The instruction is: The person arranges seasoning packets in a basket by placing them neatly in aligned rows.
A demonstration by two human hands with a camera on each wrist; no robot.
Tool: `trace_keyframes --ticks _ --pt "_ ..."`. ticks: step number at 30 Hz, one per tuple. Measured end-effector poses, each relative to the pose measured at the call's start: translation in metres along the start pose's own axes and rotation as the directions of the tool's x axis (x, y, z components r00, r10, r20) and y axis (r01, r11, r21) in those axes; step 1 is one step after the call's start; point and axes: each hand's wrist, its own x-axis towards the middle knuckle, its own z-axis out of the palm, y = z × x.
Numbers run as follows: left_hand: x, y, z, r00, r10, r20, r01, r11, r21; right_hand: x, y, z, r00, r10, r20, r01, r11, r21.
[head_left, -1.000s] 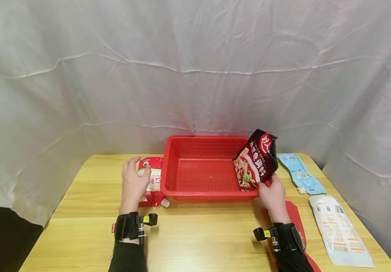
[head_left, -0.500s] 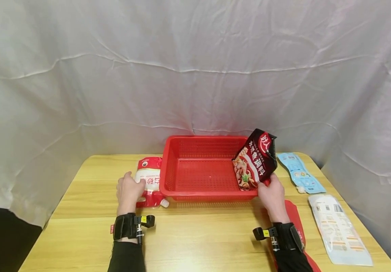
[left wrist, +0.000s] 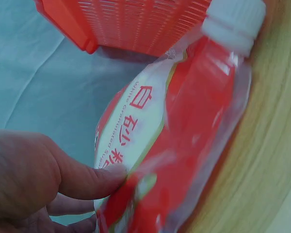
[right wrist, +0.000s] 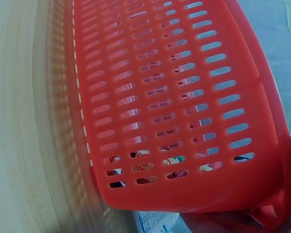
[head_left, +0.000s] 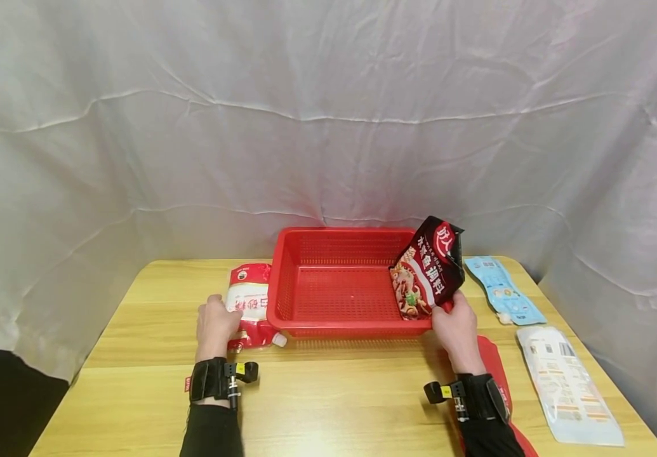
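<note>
In the head view, my left hand [head_left: 216,324] is at the left edge of a red and white sugar pouch [head_left: 254,298] lying left of the basket. The left wrist view shows the thumb [left wrist: 87,182] on the pouch's face and fingers partly hidden behind it, pinching its edge. A white cap [left wrist: 235,24] sits at one corner of the pouch. My right hand [head_left: 456,327] grips the front right corner of the red plastic basket [head_left: 351,329]. Inside that basket's right end leans a black seasoning packet [head_left: 428,270], its top above the rim, close to my right hand.
To the right on the wooden table [head_left: 328,393] lie a light blue pouch [head_left: 505,292] and a clear-white printed pouch [head_left: 570,387]. A red item [head_left: 494,365] is partly covered by my right forearm. A pale curtain [head_left: 328,127] hangs behind the table.
My left hand has come down from over the sugar pouch onto its left edge and now pinches it. The right hand, basket and black packet stay almost in place.
</note>
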Motion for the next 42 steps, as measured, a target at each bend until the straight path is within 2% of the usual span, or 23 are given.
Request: trace_keyframes --ticks 8,14,19,23,32,37,42 --pt "0.001 -0.002 -0.003 0.996 -0.021 0.089 0.033 0.991 -0.131 -0.001 -0.002 0.0 1.0 0.011 0.012 -0.011 1.0 -0.004" --pt "0.0 0.0 -0.006 0.985 -0.03 0.168 0.075 0.96 -0.271 -0.002 -0.004 -0.001 0.999 0.037 0.028 -0.037 0.999 0.005" --pt "-0.002 0.003 -0.01 0.98 -0.015 0.198 0.075 0.951 -0.301 -0.001 -0.004 -0.001 0.999 0.039 0.03 -0.039 0.999 0.005" --pt "-0.002 0.005 -0.013 0.985 -0.012 0.173 0.063 0.956 -0.288 -0.001 -0.004 -0.002 0.999 0.034 0.027 -0.034 0.999 0.004" --pt "-0.006 0.008 -0.024 0.999 0.024 0.044 -0.009 0.954 -0.3 -0.002 -0.002 -0.002 1.0 0.013 0.009 -0.013 1.0 -0.009" --pt "-0.009 0.011 -0.031 0.999 0.042 -0.017 -0.045 0.939 -0.34 -0.001 0.0 -0.001 1.0 -0.002 0.0 0.002 1.0 -0.018" --pt "-0.014 0.016 -0.039 0.997 0.028 -0.075 -0.056 0.91 -0.411 -0.001 0.0 -0.001 1.0 0.003 0.0 -0.003 1.0 -0.006"
